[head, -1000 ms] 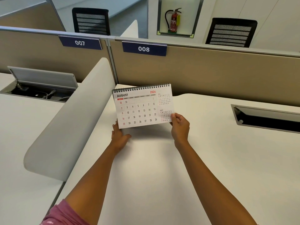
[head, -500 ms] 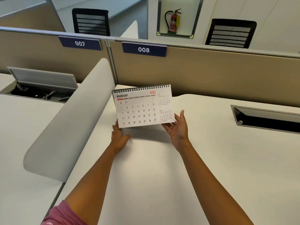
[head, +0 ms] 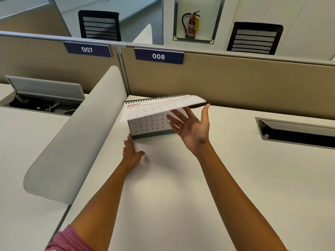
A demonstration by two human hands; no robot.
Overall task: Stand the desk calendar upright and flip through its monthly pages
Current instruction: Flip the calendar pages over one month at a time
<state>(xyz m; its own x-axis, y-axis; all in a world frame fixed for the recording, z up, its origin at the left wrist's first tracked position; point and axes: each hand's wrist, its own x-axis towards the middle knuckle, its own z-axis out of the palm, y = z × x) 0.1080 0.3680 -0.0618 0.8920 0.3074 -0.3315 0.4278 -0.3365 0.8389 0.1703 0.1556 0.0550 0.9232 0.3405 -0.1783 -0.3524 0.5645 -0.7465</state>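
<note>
The desk calendar [head: 151, 126] stands upright on the white desk [head: 181, 187], spiral binding on top. Its August page [head: 163, 105] is lifted up to nearly level and blurred; a further page of dates shows beneath it. My right hand [head: 192, 127] is under the lifted page, palm up, fingers spread and straight, thumb tip near the page's right edge. My left hand [head: 131, 152] lies flat on the desk with its fingertips against the calendar's lower left corner at the dark base.
A rounded grey divider [head: 72, 142] rises to the left. A beige partition [head: 235, 84] with plates 007 and 008 runs behind the calendar. An open cable slot [head: 297, 133] is set into the desk at right; a second cable box [head: 41, 100] is open at left.
My right hand let go of the page's lower right corner, opened, and swept the August page upward. The left hand stayed at the lower left corner.
</note>
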